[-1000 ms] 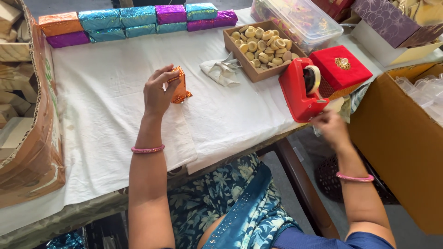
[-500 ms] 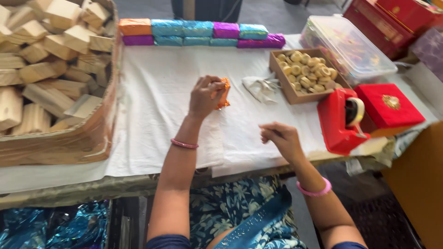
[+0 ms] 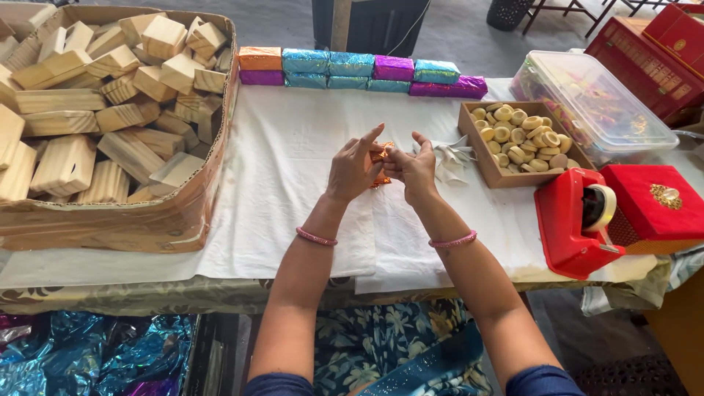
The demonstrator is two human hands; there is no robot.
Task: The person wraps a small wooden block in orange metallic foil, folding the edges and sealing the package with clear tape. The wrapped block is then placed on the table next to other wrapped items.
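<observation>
Together, left hand (image 3: 354, 170) and right hand (image 3: 412, 170) meet mid-table, fingers pinched on an orange foil-wrapped block (image 3: 381, 160).

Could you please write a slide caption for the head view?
Both hands, left hand and right hand, hold an orange foil-wrapped block above the white cloth.

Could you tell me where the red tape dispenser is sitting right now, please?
In the head view the red tape dispenser stands near the table's right front edge, right of the right hand, just in front of the wooden tray of round pieces and touching the red box.
</observation>
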